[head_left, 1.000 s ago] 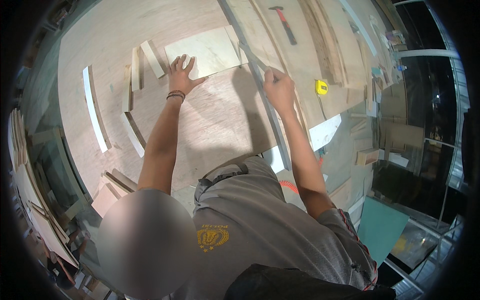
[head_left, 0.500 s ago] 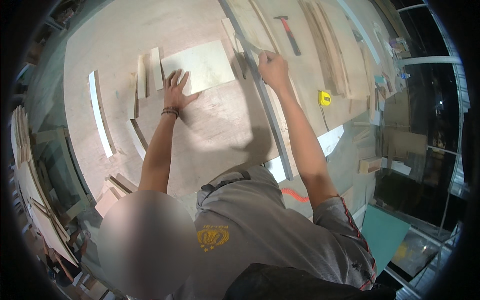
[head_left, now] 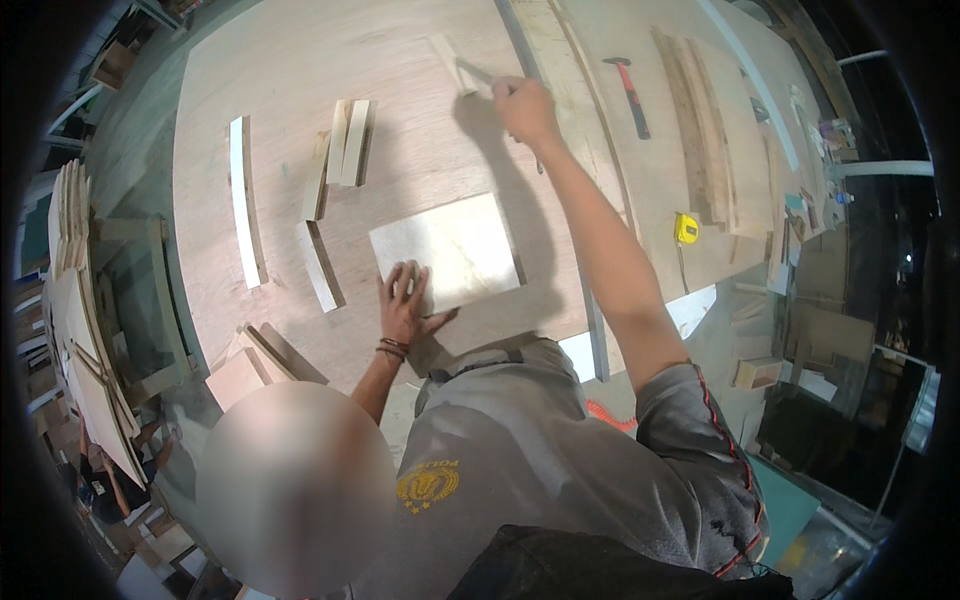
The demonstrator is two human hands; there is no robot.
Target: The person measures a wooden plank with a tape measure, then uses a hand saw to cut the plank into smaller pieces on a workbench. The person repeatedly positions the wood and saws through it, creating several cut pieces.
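My left hand (head_left: 404, 305) lies with fingers spread on the near left corner of a pale, squarish wooden board (head_left: 460, 255), the thumb by its near edge. Farther off, my right hand (head_left: 524, 105) is closed around a thin grey tool (head_left: 478, 73), too blurred to name more exactly. The tool's far end meets or overlaps a short wood strip (head_left: 450, 62), smeared by motion; whether they touch I cannot tell.
Short wood strips (head_left: 357, 145) and a long white-faced strip (head_left: 243, 205) lie on the plywood tabletop (head_left: 280, 60) at left. Toward the right are a long grey bar (head_left: 592, 335), a red-handled hammer (head_left: 630, 95), a yellow tape measure (head_left: 686, 228) and long planks (head_left: 700, 130).
The wooden board has slid nearer to me with my left hand on it. My right hand and tool have shifted left, and the short strip has moved left, away from the grey bar.
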